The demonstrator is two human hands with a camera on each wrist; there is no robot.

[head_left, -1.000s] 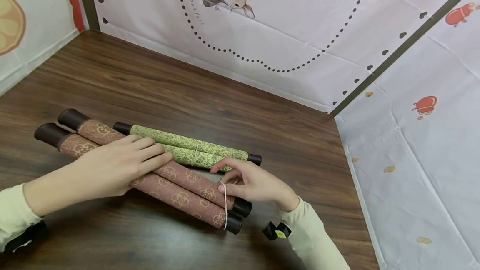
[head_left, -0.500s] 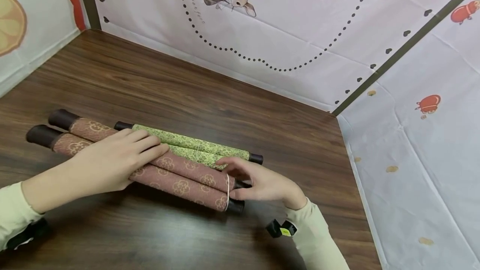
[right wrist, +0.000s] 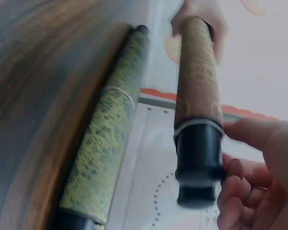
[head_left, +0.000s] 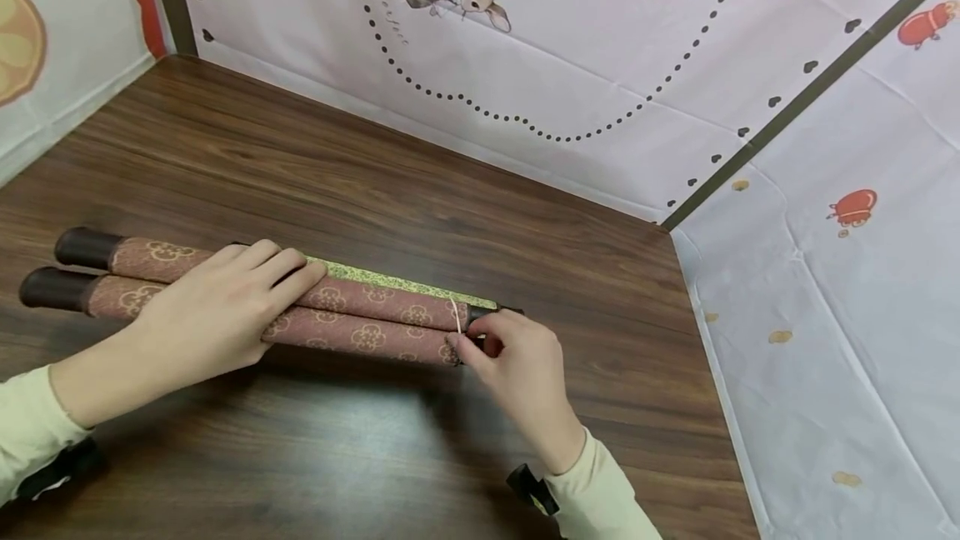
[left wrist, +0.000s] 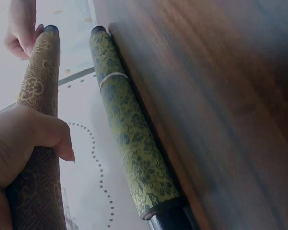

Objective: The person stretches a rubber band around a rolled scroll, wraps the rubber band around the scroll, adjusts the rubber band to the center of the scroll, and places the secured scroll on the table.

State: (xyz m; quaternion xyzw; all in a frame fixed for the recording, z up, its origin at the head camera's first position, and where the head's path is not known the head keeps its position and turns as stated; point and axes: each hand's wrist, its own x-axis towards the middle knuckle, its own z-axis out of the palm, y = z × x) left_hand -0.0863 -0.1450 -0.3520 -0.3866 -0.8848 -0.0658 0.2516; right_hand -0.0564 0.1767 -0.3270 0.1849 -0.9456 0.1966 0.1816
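A reddish-brown scroll [head_left: 367, 336] with gold flower patterns and dark roller ends is held above the table, its two rolls side by side. My left hand [head_left: 225, 307] grips it around the middle, thumb curled over it in the left wrist view. At its right end a thin white elastic band [head_left: 455, 315] loops across both rolls. My right hand [head_left: 525, 365] pinches at this band, beside the dark end knobs [right wrist: 199, 153]; its fingers partly hide them in the head view. Behind lies a yellow-green patterned scroll [head_left: 405, 283] with its own band, largely covered in the head view.
The dark wood-grain table [head_left: 360, 457] extends around the scrolls. White printed cloth walls [head_left: 600, 40] stand at its back, left and right. A black wrist strap [head_left: 532, 490] sits on the right sleeve.
The brown scroll has shifted left, and its right end has swung up and away, now covering more of the green scroll. My right hand has followed, turning its fingers in around that end.
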